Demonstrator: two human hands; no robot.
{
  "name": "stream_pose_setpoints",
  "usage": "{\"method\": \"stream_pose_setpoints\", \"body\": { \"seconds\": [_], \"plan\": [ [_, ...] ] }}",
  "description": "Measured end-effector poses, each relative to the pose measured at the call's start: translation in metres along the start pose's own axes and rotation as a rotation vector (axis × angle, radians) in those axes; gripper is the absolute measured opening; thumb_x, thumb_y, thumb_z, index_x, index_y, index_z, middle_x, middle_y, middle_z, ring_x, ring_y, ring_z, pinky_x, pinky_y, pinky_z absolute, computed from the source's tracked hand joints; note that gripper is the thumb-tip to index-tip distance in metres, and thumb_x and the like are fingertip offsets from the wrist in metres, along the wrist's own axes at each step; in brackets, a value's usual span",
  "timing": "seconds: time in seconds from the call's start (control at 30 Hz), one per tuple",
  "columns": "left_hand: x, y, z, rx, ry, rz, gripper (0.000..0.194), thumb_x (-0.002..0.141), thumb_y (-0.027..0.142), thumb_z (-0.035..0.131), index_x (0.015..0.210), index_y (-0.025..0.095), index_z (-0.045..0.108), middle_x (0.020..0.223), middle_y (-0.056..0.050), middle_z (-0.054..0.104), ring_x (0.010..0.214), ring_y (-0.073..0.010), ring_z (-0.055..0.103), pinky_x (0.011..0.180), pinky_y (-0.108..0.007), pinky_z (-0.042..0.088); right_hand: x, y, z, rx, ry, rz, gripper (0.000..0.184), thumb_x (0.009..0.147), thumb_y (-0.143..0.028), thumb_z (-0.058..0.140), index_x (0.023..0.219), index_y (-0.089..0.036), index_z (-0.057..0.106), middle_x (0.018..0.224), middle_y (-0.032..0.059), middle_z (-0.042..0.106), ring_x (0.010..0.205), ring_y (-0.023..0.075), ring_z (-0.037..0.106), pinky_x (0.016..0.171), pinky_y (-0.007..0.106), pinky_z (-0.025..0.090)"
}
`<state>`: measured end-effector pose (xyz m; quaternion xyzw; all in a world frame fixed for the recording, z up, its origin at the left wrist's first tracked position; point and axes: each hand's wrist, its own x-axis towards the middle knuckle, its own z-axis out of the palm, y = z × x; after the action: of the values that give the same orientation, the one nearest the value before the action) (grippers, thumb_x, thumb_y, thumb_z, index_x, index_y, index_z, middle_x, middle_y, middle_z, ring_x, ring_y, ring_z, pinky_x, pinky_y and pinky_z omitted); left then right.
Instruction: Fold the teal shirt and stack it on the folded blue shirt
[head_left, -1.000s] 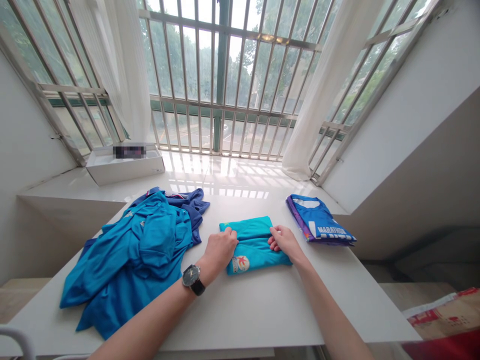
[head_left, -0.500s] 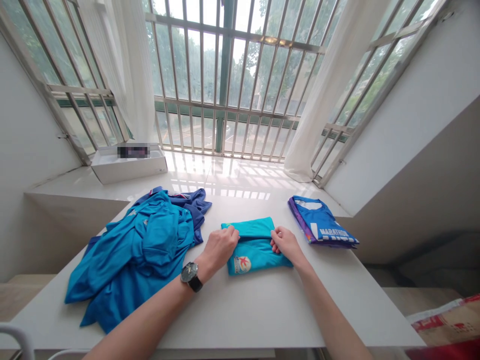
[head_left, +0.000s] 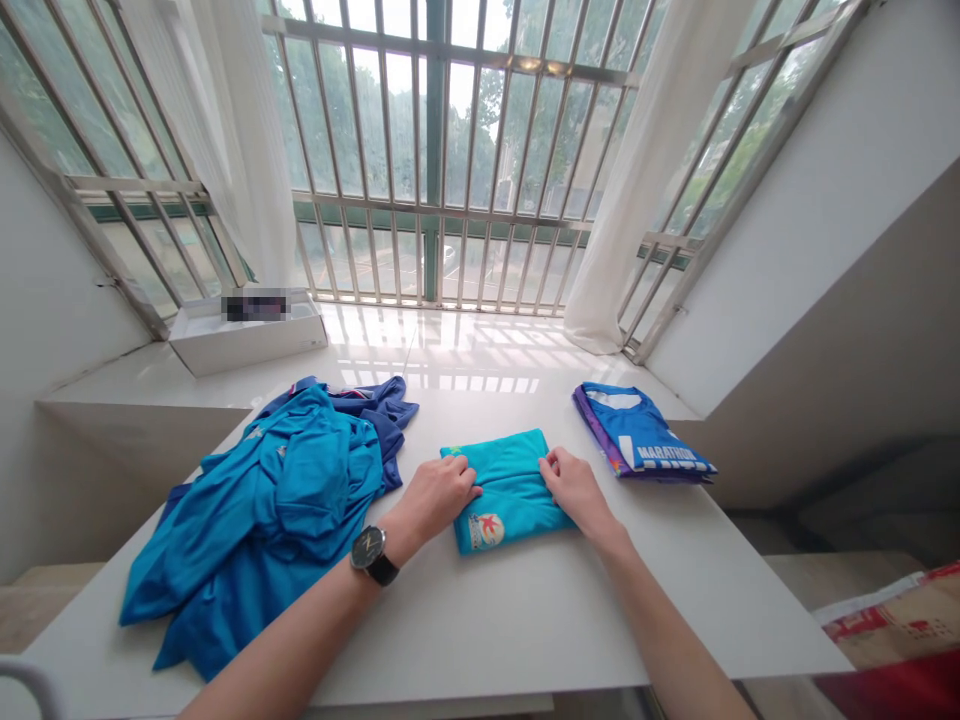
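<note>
A turquoise T-shirt (head_left: 511, 480), folded into a small rectangle, lies on the white table with a round starfish print at its lower left. At its left edge, my left hand (head_left: 435, 497) has its fingers curled and pressed together on the fabric. My right hand (head_left: 574, 487) pinches the opposite edge, with thumb and fingertips close together. A shallow crease runs across the cloth between both hands. Left of them is a loose heap of teal shirts (head_left: 300, 500), and a dark blue garment (head_left: 390, 420) pokes out behind it.
A folded stack with a blue marathon shirt (head_left: 645, 425) on top sits at the table's (head_left: 480, 640) right side. An open white box (head_left: 251, 345) rests on the sill before the barred window. White curtains (head_left: 637, 180) hang there. At lower right is a red and tan bag (head_left: 907, 620).
The dark gap under the T-shirt's upper flap has closed to a thin crease, and the flap now lies flatter. Both hands stay at its sides. The view has shifted slightly.
</note>
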<state>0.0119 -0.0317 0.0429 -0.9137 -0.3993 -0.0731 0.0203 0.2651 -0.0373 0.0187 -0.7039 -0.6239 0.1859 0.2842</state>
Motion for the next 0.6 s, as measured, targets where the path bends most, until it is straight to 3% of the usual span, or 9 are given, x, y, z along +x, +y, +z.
{"method": "stream_pose_setpoints", "body": {
  "seconds": [0.27, 0.6],
  "plan": [
    [-0.0017, 0.0052, -0.0015, -0.004, 0.050, 0.006, 0.016, 0.097, 0.032, 0.055, 0.093, 0.018, 0.063, 0.091, -0.006, 0.065, 0.085, -0.0225, 0.061, 0.075, -0.034, 0.047, 0.0017, 0.0046, -0.0002, -0.151, 0.030, -0.048, 0.014, 0.090, -0.024, 0.052, 0.077, -0.020, 0.057, 0.067, 0.0020, 0.065, 0.063, 0.0162, 0.061, 0.061, 0.024, 0.038],
    [-0.0047, 0.0058, 0.0037, -0.049, 0.105, 0.271, 0.019, 0.100, 0.017, 0.044, 0.100, 0.019, 0.063, 0.101, -0.007, 0.064, 0.094, -0.0200, 0.058, 0.083, -0.034, 0.044, 0.0013, 0.0080, 0.0012, -0.334, 0.052, -0.024, 0.012, 0.093, -0.028, 0.055, 0.086, -0.020, 0.059, 0.069, 0.0053, 0.067, 0.064, 0.0182, 0.063, 0.056, 0.025, 0.032]
  ]
}}
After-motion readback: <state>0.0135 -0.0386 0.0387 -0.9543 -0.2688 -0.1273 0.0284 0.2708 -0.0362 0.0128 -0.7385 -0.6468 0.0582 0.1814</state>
